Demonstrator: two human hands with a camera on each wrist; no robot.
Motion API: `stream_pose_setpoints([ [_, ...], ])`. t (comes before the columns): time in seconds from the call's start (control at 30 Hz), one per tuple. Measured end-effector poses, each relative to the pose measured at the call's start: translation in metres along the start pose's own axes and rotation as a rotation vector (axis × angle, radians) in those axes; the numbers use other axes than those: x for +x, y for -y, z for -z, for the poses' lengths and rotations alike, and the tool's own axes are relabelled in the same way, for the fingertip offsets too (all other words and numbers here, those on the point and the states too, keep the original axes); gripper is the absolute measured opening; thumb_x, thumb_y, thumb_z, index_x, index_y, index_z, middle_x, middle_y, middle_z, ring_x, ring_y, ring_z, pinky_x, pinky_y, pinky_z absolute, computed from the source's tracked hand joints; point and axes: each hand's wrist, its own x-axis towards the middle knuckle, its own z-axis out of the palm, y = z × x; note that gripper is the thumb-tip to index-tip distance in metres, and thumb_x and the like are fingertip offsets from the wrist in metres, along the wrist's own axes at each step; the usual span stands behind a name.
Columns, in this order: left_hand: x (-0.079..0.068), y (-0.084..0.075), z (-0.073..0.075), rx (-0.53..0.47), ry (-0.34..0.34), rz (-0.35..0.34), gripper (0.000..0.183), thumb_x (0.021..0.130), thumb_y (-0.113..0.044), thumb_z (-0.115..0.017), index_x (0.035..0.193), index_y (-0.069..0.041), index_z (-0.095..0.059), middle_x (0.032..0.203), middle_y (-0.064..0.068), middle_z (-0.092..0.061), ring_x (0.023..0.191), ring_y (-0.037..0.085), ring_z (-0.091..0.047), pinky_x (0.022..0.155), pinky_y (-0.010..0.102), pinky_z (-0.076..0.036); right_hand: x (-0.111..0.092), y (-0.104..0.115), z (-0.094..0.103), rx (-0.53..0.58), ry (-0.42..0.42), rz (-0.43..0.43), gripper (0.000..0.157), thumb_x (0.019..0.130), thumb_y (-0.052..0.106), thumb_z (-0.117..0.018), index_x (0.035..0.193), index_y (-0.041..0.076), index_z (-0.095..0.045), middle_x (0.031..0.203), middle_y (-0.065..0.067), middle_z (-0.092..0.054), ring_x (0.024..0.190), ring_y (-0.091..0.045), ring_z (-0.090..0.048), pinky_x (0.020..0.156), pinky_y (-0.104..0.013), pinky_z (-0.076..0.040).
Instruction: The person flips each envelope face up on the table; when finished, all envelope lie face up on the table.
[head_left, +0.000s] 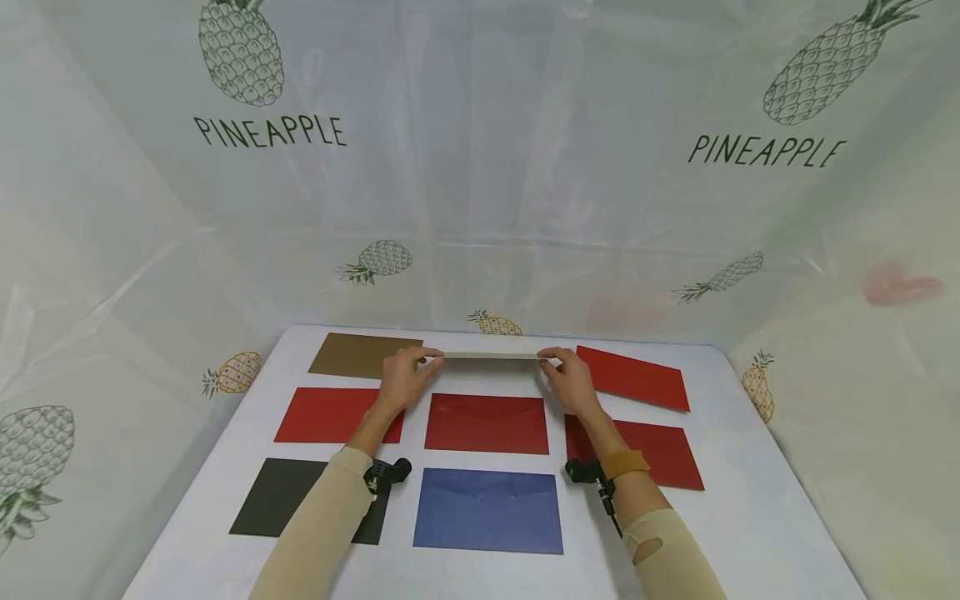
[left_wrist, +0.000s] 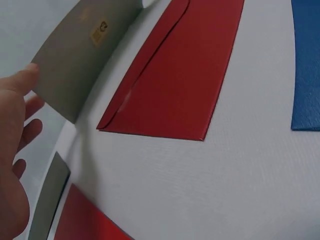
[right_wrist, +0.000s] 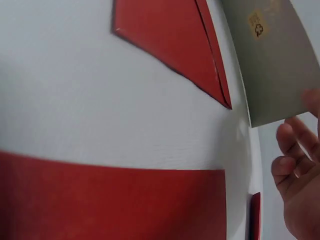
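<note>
My left hand [head_left: 407, 377] and right hand [head_left: 572, 382] pinch the two ends of a pale greyish envelope [head_left: 491, 356] at the far side of the table. From the head it appears almost edge-on, as a thin light strip tilted up off the tabletop. In the left wrist view the envelope [left_wrist: 65, 75] shows a grey-olive face with a small yellowish recycling mark; the left thumb lies at its corner. The right wrist view has the same envelope [right_wrist: 275, 65], gripped at its other end between thumb and fingers. Directly in front of it lies a dark red envelope [head_left: 487, 423].
Around lie a brown envelope [head_left: 356, 356] back left, a red one [head_left: 330, 414] below it, and a black one [head_left: 277, 496] front left. A blue envelope [head_left: 487, 510] is front centre. Two red envelopes, one farther back [head_left: 637, 379], lie right. A pineapple-print sheet [head_left: 480, 167] hangs behind.
</note>
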Motion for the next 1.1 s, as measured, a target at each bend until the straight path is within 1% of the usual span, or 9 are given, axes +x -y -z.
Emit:
stream_pose_setpoints([
  [0.1, 0.002, -0.004, 0.003, -0.043, -0.041, -0.006, 0.024, 0.099, -0.034, -0.066, 0.118, -0.023, -0.075, 0.112, 0.001, -0.072, 0.100, 0.021, -0.064, 0.093, 0.047, -0.042, 0.001, 0.003, 0.001, 0.011, -0.057, 0.020, 0.020, 0.101, 0.023, -0.063, 0.119, 0.018, -0.071, 0.115, -0.006, -0.065, 0.081, -0.023, -0.061, 0.063, -0.031, -0.050],
  [0.2, 0.002, -0.009, 0.005, -0.076, -0.078, -0.009, 0.024, 0.099, -0.033, -0.066, 0.117, -0.021, -0.076, 0.107, 0.000, -0.073, 0.098, 0.019, -0.064, 0.085, 0.042, -0.047, 0.002, 0.005, 0.001, 0.006, -0.111, 0.028, 0.018, 0.101, 0.024, -0.063, 0.115, 0.018, -0.072, 0.110, -0.004, -0.068, 0.083, -0.022, -0.062, 0.067, -0.033, -0.051],
  [0.33, 0.003, -0.014, 0.004, -0.096, -0.127, -0.013, 0.022, 0.098, -0.029, -0.067, 0.113, -0.017, -0.077, 0.101, 0.002, -0.074, 0.095, 0.021, -0.065, 0.080, 0.041, -0.047, 0.003, 0.006, 0.001, 0.014, -0.166, 0.020, 0.017, 0.100, 0.025, -0.065, 0.111, 0.014, -0.072, 0.105, -0.004, -0.069, 0.086, -0.023, -0.062, 0.073, -0.036, -0.051],
  [0.43, 0.004, -0.015, 0.000, -0.098, -0.157, -0.009, 0.020, 0.097, -0.026, -0.070, 0.111, -0.014, -0.077, 0.097, 0.003, -0.074, 0.093, 0.022, -0.066, 0.078, 0.040, -0.047, 0.003, 0.006, 0.000, 0.040, -0.184, -0.001, 0.017, 0.098, 0.025, -0.067, 0.109, 0.014, -0.072, 0.103, -0.004, -0.070, 0.085, -0.023, -0.063, 0.071, -0.036, -0.052],
  [0.53, 0.004, -0.016, -0.002, -0.104, -0.177, 0.000, 0.020, 0.095, -0.024, -0.071, 0.111, -0.013, -0.077, 0.095, 0.003, -0.075, 0.091, 0.022, -0.066, 0.076, 0.040, -0.047, 0.002, 0.006, 0.000, 0.069, -0.186, -0.021, 0.020, 0.097, 0.025, -0.069, 0.114, 0.015, -0.068, 0.103, -0.005, -0.070, 0.084, -0.023, -0.064, 0.067, -0.034, -0.052],
  [0.73, 0.004, -0.016, -0.006, -0.116, -0.211, -0.002, 0.022, 0.093, -0.020, -0.074, 0.114, -0.016, -0.075, 0.094, 0.002, -0.076, 0.086, 0.021, -0.067, 0.074, 0.039, -0.049, 0.000, 0.003, -0.003, 0.095, -0.195, -0.014, 0.032, 0.098, 0.022, -0.068, 0.124, 0.016, -0.050, 0.104, -0.007, -0.069, 0.082, -0.024, -0.064, 0.067, -0.033, -0.051],
  [0.83, 0.004, -0.016, -0.008, -0.108, -0.219, -0.026, 0.027, 0.091, -0.016, -0.076, 0.118, -0.017, -0.072, 0.093, 0.001, -0.077, 0.082, 0.021, -0.068, 0.070, 0.038, -0.048, -0.001, 0.002, -0.004, 0.066, -0.192, -0.005, 0.032, 0.097, 0.018, -0.069, 0.122, 0.017, -0.049, 0.105, -0.006, -0.069, 0.082, -0.023, -0.064, 0.066, -0.033, -0.051],
  [1.0, 0.004, -0.014, -0.009, -0.104, -0.219, -0.042, 0.037, 0.088, -0.009, -0.076, 0.123, -0.018, -0.066, 0.094, 0.001, -0.077, 0.082, 0.023, -0.068, 0.069, 0.036, -0.047, -0.001, 0.001, -0.004, -0.021, -0.151, 0.029, 0.033, 0.095, 0.013, -0.070, 0.124, 0.018, -0.055, 0.106, -0.004, -0.066, 0.078, -0.021, -0.061, 0.064, -0.033, -0.050],
  [1.1, 0.004, -0.013, -0.010, -0.077, -0.198, -0.032, 0.042, 0.088, -0.008, -0.076, 0.126, -0.018, -0.063, 0.097, 0.001, -0.076, 0.084, 0.022, -0.066, 0.079, 0.039, -0.045, -0.001, 0.002, -0.004, -0.096, -0.106, 0.045, 0.037, 0.094, 0.013, -0.070, 0.128, 0.016, -0.055, 0.109, -0.005, -0.063, 0.078, -0.021, -0.058, 0.064, -0.034, -0.048],
])
